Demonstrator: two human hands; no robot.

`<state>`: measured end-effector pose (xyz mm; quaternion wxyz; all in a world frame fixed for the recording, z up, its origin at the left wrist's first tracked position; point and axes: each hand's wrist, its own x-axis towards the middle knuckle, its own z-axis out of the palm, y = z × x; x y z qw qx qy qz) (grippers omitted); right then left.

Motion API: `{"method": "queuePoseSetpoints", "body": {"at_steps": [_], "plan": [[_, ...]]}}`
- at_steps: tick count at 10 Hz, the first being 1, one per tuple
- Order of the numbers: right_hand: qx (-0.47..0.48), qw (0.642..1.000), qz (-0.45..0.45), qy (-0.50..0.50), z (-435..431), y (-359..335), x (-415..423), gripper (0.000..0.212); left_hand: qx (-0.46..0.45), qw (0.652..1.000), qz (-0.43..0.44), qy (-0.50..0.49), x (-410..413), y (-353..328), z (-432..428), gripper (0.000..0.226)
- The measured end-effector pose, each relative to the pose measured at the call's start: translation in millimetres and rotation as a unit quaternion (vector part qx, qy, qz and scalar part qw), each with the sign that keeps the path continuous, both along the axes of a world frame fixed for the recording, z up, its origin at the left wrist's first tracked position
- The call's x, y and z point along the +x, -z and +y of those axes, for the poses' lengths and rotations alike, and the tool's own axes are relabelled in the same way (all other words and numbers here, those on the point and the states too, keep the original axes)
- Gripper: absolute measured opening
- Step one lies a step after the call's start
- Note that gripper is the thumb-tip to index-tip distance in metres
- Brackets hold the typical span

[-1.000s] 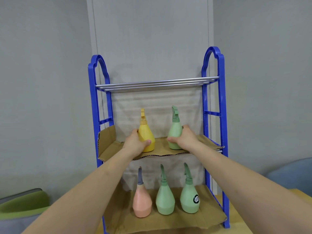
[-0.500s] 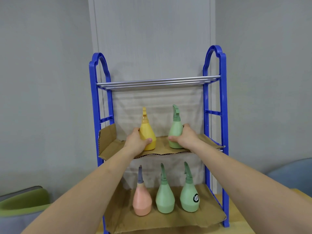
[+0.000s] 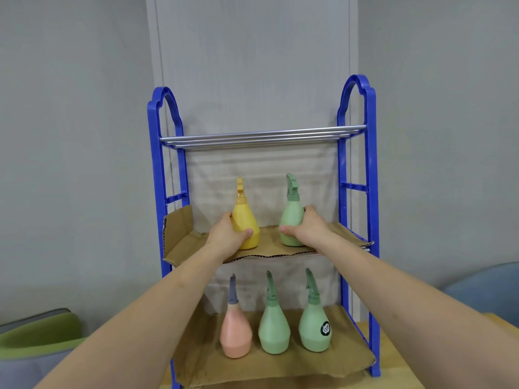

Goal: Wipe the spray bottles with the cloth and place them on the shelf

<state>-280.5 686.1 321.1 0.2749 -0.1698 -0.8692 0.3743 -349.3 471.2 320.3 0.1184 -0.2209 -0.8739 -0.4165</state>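
My left hand (image 3: 227, 235) is gripping the yellow pear-shaped plastic spray bottle (image 3: 245, 217) and my right hand (image 3: 307, 231) the pale-green plastic spray bottle (image 3: 290, 217), both at twelve o'clock on the cardboard-lined middle shelf (image 3: 269, 244), and I am fearing a jerky release toppling them.

On the middle shelf (image 3: 269, 242), yellow bottle (image 3: 245, 220) and green bottle (image 3: 292, 220) stand upright.

We see a blue shelf (image 3: 371, 164) lined with brown cardboard (image 3: 268, 240). We see a yellow bottle (image 3: 245, 221) beside a pale green bottle (image 3: 292, 220).
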Motion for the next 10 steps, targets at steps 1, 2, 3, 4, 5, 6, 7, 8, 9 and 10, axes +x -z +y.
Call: {"method": "queuePoseSetpoints", "body": {"at_steps": [1, 2, 3, 4, 5, 6, 7, 8, 9, 10], "plan": [[0.002, 1.0, 0.006, -0.002, -0.9, 0.4, 1.1, 0.087, -0.003, 1.0, -0.002, -0.003, 1.1, -1.7, -0.1, 0.081], [0.005, 1.0, 0.009, 0.002, -1.3, 0.6, 2.2, 0.086, -0.005, 1.0, -0.003, -0.006, 2.0, -1.5, -0.3, 0.082], [0.009, 1.0, 0.007, 0.005, -1.9, 0.0, 3.1, 0.086, -0.008, 1.0, -0.004, -0.009, 2.4, -2.1, -0.1, 0.081], [0.012, 1.0, 0.006, 0.006, -2.0, 0.9, 2.4, 0.086, -0.004, 1.0, -0.006, -0.009, 2.8, -1.8, 0.7, 0.08], [0.018, 1.0, 0.001, 0.009, -1.8, 0.9, 1.8, 0.087, 0.001, 1.0, -0.007, -0.015, 2.6, -0.2, 1.2, 0.08], [0.017, 1.0, -0.002, 0.008, -1.5, 0.3, 2.2, 0.087, -0.002, 1.0, -0.008, -0.021, 2.7, -0.2, 2.4, 0.08], [0.013, 1.0, -0.006, 0.007, -0.6, -0.1, 2.1, 0.089, 0.001, 1.0, -0.014, -0.024, 3.0, -1.2, 3.1, 0.08], [0.019, 1.0, -0.006, 0.009, -4.0, -2.0, 9.2, 0.094, 0.0, 0.999, -0.021, -0.025, 8.0, -3.2, 0.7, 0.083], [0.056, 0.998, 0.01, 0.016, -6.0, -5.2, 18.7, 0.081, 0.003, 0.999, -0.023, -0.025, 15.9, -5.6, -5.3, 0.086], [0.099, 0.995, 0.016, 0.027, -14.3, -11.2, 36.5, 0.067, -0.002, 0.999, -0.012, -0.034, 32.2, -9.9, -11.9, 0.078]]}}
